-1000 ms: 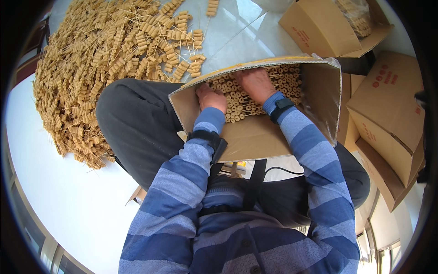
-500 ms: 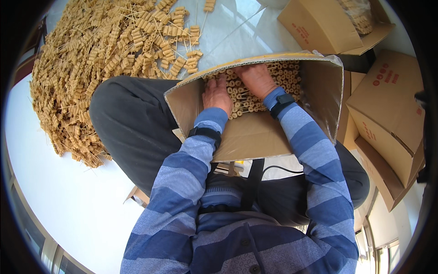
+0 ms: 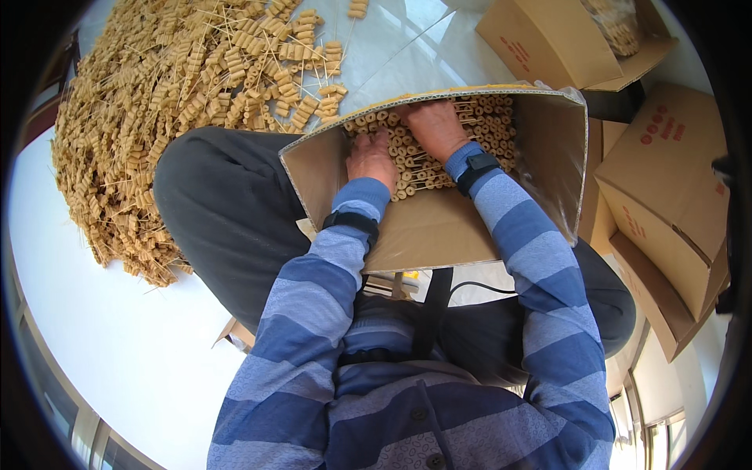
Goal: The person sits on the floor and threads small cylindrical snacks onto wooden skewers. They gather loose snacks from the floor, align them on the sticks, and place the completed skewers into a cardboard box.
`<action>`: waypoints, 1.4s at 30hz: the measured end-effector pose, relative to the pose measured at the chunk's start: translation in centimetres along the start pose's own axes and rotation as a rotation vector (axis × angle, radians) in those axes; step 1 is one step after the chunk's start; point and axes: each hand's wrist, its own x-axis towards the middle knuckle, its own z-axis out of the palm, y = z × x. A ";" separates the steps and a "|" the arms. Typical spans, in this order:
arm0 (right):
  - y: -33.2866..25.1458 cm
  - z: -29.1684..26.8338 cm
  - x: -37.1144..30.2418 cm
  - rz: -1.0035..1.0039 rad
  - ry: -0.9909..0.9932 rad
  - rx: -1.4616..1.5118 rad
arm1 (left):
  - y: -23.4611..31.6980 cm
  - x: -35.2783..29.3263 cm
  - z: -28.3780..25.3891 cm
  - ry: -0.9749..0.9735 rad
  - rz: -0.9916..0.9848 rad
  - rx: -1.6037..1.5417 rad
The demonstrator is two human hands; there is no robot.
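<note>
A cardboard box (image 3: 446,235) stands open between my legs. Inside it lie rows of tan, ring-ended rolls on thin sticks (image 3: 413,166), packed closely with many ends facing up. My left hand (image 3: 372,160) rests at the left side of the rows, fingers stretched forward against the rolls and apparently holding none. Reaching deeper, my right hand (image 3: 436,128) is at the far wall of the box, touching the rolls there. The box's far edge and the hand itself hide its fingertips, so its grip does not show.
A large heap of the same skewered rolls (image 3: 157,133) spreads over the floor at the left, with loose ones near the box. At the right stand a closed carton (image 3: 666,164) and another open carton (image 3: 548,43) holding a plastic-wrapped bundle (image 3: 611,27).
Both hands stay inside the box among the rolls. The box and my right hand have shifted very slightly up and to the left.
</note>
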 end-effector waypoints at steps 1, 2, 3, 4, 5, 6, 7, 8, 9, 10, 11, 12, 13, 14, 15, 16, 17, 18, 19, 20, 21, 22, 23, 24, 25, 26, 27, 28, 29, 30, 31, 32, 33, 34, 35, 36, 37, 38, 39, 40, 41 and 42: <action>-0.1 0.3 0.1 0.005 -0.005 0.006 | 0.0 0.0 -0.1 0.000 -0.004 0.006; -0.2 0.6 0.2 0.020 -0.034 0.014 | 0.1 0.0 -0.1 0.002 -0.011 0.006; -0.3 0.9 0.2 0.047 -0.089 0.021 | 0.1 0.0 -0.2 -0.003 -0.012 -0.003; -0.5 1.1 0.3 0.034 -0.061 -0.007 | 0.2 -0.1 -0.2 -0.009 -0.018 -0.015; -0.7 1.4 0.3 0.034 -0.059 -0.033 | 0.3 -0.1 -0.2 0.005 -0.009 0.000; -0.9 1.6 0.4 0.034 -0.055 -0.059 | 0.3 -0.2 -0.2 0.019 -0.005 0.012; -1.0 1.8 0.4 0.024 -0.054 -0.075 | 0.4 -0.3 -0.1 0.035 -0.011 0.031; -1.2 1.9 0.5 0.014 -0.052 -0.091 | 0.5 -0.4 -0.1 0.096 0.016 0.019; -1.4 2.0 0.7 0.004 -0.051 -0.111 | 0.6 -0.5 0.0 0.158 0.032 0.013; -1.5 2.0 0.8 0.018 -0.072 -0.093 | 0.7 -0.5 0.1 0.229 0.061 0.006; -1.6 1.9 0.8 0.029 -0.093 -0.082 | 0.6 -0.4 0.1 0.190 0.060 0.028; -1.7 1.7 0.9 0.047 -0.132 -0.068 | 0.6 -0.3 0.2 0.160 0.071 0.048; -1.7 1.4 1.0 0.023 -0.087 -0.087 | 0.5 -0.2 0.2 0.131 0.078 0.091; -1.8 1.1 1.0 0.006 -0.062 -0.102 | 0.4 0.0 0.3 0.095 0.075 0.079; -1.9 0.8 0.9 0.005 -0.113 -0.121 | 0.2 0.2 0.3 0.060 0.066 0.091; -1.9 0.4 0.7 0.017 -0.130 -0.067 | 0.1 0.5 0.3 0.014 0.051 0.126; -1.7 -0.1 0.4 0.047 -0.223 -0.019 | 0.1 0.6 0.3 0.018 0.046 0.107; -1.5 -0.5 0.1 0.050 -0.237 0.027 | 0.1 0.8 0.4 0.007 0.034 0.111; -1.2 -0.9 0.0 0.071 -0.269 0.048 | 0.2 0.8 0.4 -0.009 0.026 0.115; -0.7 -1.4 -0.1 0.065 -0.221 0.064 | 0.4 0.7 0.2 -0.022 0.026 0.143; 0.0 -1.8 -0.2 0.052 -0.163 0.084 | 0.5 0.5 -0.2 -0.039 0.027 0.171; 0.8 -2.4 -0.1 0.116 -0.270 0.089 | 0.7 0.1 -0.8 -0.047 0.026 0.223; 1.8 -3.0 0.1 0.175 -0.364 0.100 | 1.2 -0.5 -1.6 0.037 0.013 0.168; 2.7 -3.6 0.3 0.254 -0.489 0.106 | 1.5 -1.3 -2.8 0.075 0.088 0.110; 3.5 -4.2 0.6 0.337 -0.568 0.176 | 1.4 -2.1 -4.4 0.081 0.150 0.058; 4.0 -4.7 1.0 0.315 -0.670 0.173 | 1.3 -3.1 -6.2 0.048 0.189 0.010; 4.1 -5.1 1.0 0.433 -0.758 0.324 | 0.9 -4.7 -8.3 0.186 0.345 -0.066; 4.1 -5.3 1.2 0.591 -0.884 0.449 | 0.1 -6.5 -10.5 0.328 0.515 -0.145; 3.7 -5.3 1.0 0.679 -0.869 0.558 | -0.6 -8.0 -12.6 0.388 0.500 -0.128; 3.1 -5.2 0.7 0.755 -0.845 0.674 | -1.3 -9.0 -14.4 0.549 0.585 -0.114; 2.7 -4.9 0.4 0.790 -0.801 0.838 | -2.1 -9.6 -15.9 0.562 0.464 -0.097; 2.0 -4.3 0.4 0.683 -0.871 0.696 | -2.9 -9.8 -16.9 0.654 0.438 -0.087; 1.0 -3.3 0.5 0.539 -0.921 0.599 | -3.3 -9.6 -17.1 0.549 0.302 -0.167; 0.6 -2.5 0.3 0.442 -0.977 0.460 | -3.7 -9.2 -16.8 0.466 0.196 -0.255; 0.2 -1.8 0.0 0.389 -0.856 0.355 | -4.2 -8.6 -16.5 0.383 0.089 -0.343; -0.3 -1.1 -0.3 0.453 -0.823 0.398 | -4.6 -7.4 -16.1 0.268 0.115 -0.242; -0.9 -0.4 -0.6 0.515 -0.789 0.441 | -5.0 -7.3 -15.3 0.229 0.146 -0.301; -1.3 0.1 -0.7 0.574 -0.755 0.481 | -5.2 -7.1 -14.5 0.132 0.078 -0.367; -1.8 0.5 -0.7 0.567 -0.732 0.461 | -5.6 -6.7 -14.3 0.145 0.104 -0.343; -2.1 0.7 -0.5 0.533 -0.709 0.492 | -5.8 -6.3 -14.1 0.146 0.107 -0.317; -2.5 0.9 -0.3 0.517 -0.711 0.508 | -6.0 -6.1 -14.0 0.145 0.109 -0.291; -2.9 0.9 -0.1 0.511 -0.731 0.515 | -6.0 -6.1 -13.9 0.146 0.145 -0.302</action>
